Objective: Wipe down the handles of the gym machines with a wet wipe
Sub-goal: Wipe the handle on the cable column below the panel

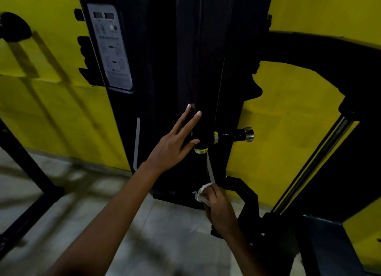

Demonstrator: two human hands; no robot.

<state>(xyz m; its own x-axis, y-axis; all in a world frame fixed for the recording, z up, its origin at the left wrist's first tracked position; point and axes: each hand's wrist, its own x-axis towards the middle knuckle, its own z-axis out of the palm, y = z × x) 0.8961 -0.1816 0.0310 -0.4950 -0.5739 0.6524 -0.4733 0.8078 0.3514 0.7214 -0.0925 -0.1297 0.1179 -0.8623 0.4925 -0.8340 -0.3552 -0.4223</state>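
A black handle (234, 135) with silver end caps sticks out to the right from the dark gym machine column (175, 69). My left hand (177, 139) lies flat with straight fingers against the column, just left of the handle's hub. Below, a pale strap (210, 168) hangs from a yellow-ringed fitting (201, 150). My right hand (218, 205) grips a crumpled white wet wipe (203, 193) wrapped round the strap's lower end.
A grey instruction panel (112, 47) is fixed to the column's upper left. A black frame arm (321, 55) arches to the right with a yellow-striped post (313, 162). Another black frame (26, 172) stands at left. Yellow wall behind, grey tiled floor (144, 224) below.
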